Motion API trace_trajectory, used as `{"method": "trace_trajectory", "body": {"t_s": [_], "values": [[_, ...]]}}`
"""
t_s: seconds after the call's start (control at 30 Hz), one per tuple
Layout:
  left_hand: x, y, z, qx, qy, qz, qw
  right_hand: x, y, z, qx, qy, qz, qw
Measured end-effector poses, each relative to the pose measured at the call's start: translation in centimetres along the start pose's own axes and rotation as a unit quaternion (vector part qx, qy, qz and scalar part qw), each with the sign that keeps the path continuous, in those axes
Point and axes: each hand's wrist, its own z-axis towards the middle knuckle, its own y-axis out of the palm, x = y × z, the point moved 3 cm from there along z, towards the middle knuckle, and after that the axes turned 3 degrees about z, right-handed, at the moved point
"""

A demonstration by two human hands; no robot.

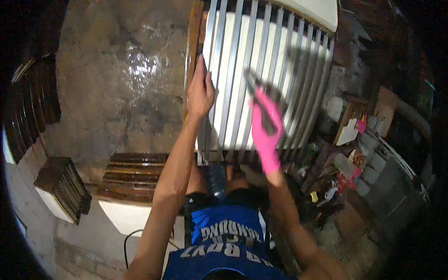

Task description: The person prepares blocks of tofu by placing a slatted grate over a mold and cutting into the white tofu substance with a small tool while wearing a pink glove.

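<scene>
Two hands work over a rack of pale metal slats [261,79] lying across the surface, far from the person's body. The bare left hand [200,91] presses flat on the rack's left edge beside a wooden strip [192,56], seemingly to steady it. The pink-gloved right hand [267,128] is clenched around a dark tool [255,88], angled toward the slats. Stacked dark wooden boards [133,175] lie near left; clutter sits right.
</scene>
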Motion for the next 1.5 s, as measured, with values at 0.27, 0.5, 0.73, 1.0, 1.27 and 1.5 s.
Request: {"method": "trace_trajectory", "body": {"t_s": [0.27,0.5,0.73,1.0,1.27,1.5], "values": [[0.9,0.8,0.3,-0.018,-0.031,-0.002,0.999,4.4,7.5,12.1,0.047,-0.122,-0.033,0.991],[0.2,0.6,-0.1,-0.002,-0.017,0.030,0.999,1.1,-5.9,-18.0,-0.223,0.165,-0.072,0.958],[1.1,1.3,0.2,-0.018,0.019,0.060,0.998,0.8,-0.2,17.4,-0.017,-0.154,-0.211,0.965],[0.6,0.3,-0.2,-0.009,-0.014,0.063,0.998,5.8,-2.0,-10.2,0.014,-0.029,-0.049,0.998],[0.6,0.7,0.2,0.003,-0.005,0.061,0.998,2.1,-7.1,4.5,-0.036,-0.159,-0.138,0.977],[0.8,2.0,-0.1,0.013,0.034,0.084,0.996,7.9,-0.6,13.9,0.037,-0.125,-0.069,0.989]]}}
